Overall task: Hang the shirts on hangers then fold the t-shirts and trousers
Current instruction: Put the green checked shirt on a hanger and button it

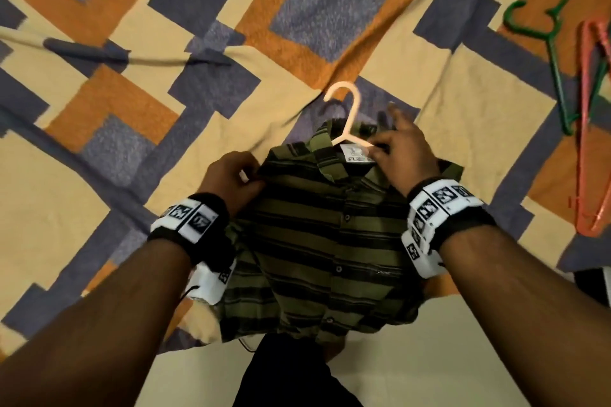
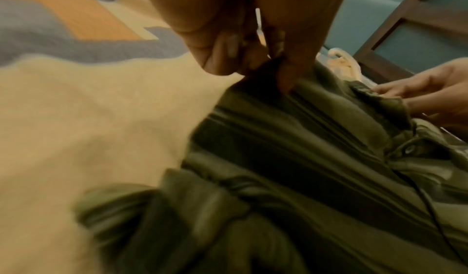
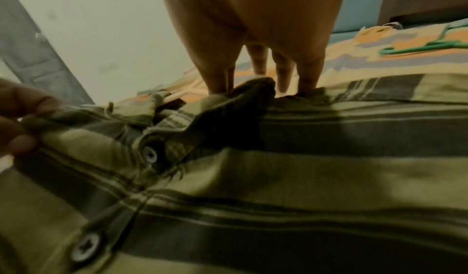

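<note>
An olive shirt with dark stripes (image 1: 317, 235) lies buttoned on the patchwork bedspread (image 1: 139, 102), its hem hanging over the bed's edge. A cream plastic hanger (image 1: 347, 109) sits inside its collar, hook pointing away from me. My left hand (image 1: 231, 178) pinches the shirt's left shoulder (image 2: 255, 78) together with the hanger's end. My right hand (image 1: 400, 155) holds the collar (image 3: 243, 96) at the right side, by the white label (image 1: 357, 154), with thumb and forefinger on the cloth and the other fingers stretched out.
A green hanger (image 1: 555, 43) and a pink hanger (image 1: 588, 129) lie on the bedspread at the far right. The floor (image 1: 463, 357) is pale below the bed's edge. A dark wooden frame (image 2: 395, 18) stands beyond the bed.
</note>
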{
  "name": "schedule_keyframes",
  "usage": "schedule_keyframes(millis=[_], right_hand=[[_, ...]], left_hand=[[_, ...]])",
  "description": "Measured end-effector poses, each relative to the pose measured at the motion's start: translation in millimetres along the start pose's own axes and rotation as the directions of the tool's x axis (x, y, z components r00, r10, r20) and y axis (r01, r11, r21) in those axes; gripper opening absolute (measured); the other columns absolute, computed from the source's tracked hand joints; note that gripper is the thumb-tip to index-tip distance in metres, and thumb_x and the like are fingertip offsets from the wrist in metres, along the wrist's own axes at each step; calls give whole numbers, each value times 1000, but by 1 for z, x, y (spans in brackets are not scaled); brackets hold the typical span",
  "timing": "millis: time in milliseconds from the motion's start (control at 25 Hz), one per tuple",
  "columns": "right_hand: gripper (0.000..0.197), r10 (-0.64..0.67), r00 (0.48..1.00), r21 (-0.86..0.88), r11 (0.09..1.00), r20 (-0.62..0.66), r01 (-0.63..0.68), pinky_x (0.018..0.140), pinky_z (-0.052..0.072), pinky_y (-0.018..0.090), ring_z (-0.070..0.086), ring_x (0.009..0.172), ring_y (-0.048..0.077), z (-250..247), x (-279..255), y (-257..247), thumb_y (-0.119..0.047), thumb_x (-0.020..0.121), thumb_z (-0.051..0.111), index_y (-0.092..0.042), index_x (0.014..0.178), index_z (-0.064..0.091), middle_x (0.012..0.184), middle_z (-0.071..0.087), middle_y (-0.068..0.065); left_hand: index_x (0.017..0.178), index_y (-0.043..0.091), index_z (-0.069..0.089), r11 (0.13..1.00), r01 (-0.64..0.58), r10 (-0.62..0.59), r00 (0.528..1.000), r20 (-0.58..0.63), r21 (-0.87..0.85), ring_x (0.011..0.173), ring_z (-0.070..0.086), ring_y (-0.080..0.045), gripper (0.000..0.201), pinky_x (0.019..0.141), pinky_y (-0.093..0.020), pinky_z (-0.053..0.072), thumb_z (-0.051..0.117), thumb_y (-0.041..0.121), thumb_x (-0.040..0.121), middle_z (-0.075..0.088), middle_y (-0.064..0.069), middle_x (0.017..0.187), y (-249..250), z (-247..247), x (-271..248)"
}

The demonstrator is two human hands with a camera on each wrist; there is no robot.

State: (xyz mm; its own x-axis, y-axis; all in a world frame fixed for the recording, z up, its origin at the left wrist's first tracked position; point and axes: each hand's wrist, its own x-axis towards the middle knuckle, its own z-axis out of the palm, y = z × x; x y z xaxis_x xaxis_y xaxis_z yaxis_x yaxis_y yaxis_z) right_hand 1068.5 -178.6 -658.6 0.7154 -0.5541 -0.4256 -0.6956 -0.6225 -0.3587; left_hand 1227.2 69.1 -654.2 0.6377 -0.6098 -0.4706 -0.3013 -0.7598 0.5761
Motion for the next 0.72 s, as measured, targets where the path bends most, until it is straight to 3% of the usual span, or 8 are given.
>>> schedule_keyframes(millis=[120,240,280,360,440,560,640,720], right_hand=[[19,-32,993,159,986,-115,50,101,42,36,48,129,24,-38,-45,12,-18,86,69,-16,104,75,148,43,5],[18,-211,949,229,936,-236,266,98,45,30,59,117,17,-83,-115,2,-14,85,69,-12,102,75,129,62,7],[19,-277,922,233,910,-272,342,98,43,24,58,113,10,-96,-140,-7,-15,84,68,-10,101,75,125,64,5],[18,-345,888,249,871,-304,423,95,41,13,54,108,-1,-120,-182,-22,-14,82,68,-8,98,75,123,62,0],[14,-372,871,267,847,-320,460,93,43,17,57,105,2,-150,-223,-38,-10,82,71,-9,95,75,130,59,1],[8,-413,837,227,831,-360,508,95,41,30,53,115,17,-200,-271,-57,-11,82,73,-13,89,75,140,50,1],[6,-411,824,213,830,-391,515,99,38,34,46,126,21,-237,-306,-70,-11,81,74,-14,86,75,144,43,-3],[6,-422,789,191,817,-447,545,101,37,32,45,127,17,-272,-333,-81,-10,81,75,-12,86,75,143,41,-6]], left_hand=[[76,5,67,989,-124,122,992,21,87,58,53,-21,16,62,-23,35,54,13,72,56,4,61,-4,-25,-43],[92,13,68,992,-75,68,995,68,104,74,57,-25,23,74,-30,45,56,-3,80,64,-9,98,7,-45,-89],[103,14,65,992,-93,89,995,52,82,86,59,-28,24,80,-31,44,59,3,82,60,-10,111,16,-53,-104],[124,18,57,978,-192,192,981,9,76,120,49,-31,47,96,-37,40,60,41,82,45,-10,137,46,-70,-127],[135,31,46,961,-274,275,962,1,43,139,28,-21,74,105,-38,27,56,67,71,26,0,153,87,-95,-153],[116,24,64,914,-397,407,892,198,-87,128,37,-1,52,105,-28,30,69,56,75,47,7,140,165,-146,-196],[94,8,68,919,-381,395,870,297,-103,92,54,8,27,86,-24,40,75,30,80,63,0,106,205,-176,-236],[87,9,63,903,-427,389,859,332,46,66,51,0,22,63,-14,38,73,28,82,57,-1,80,221,-200,-270]])
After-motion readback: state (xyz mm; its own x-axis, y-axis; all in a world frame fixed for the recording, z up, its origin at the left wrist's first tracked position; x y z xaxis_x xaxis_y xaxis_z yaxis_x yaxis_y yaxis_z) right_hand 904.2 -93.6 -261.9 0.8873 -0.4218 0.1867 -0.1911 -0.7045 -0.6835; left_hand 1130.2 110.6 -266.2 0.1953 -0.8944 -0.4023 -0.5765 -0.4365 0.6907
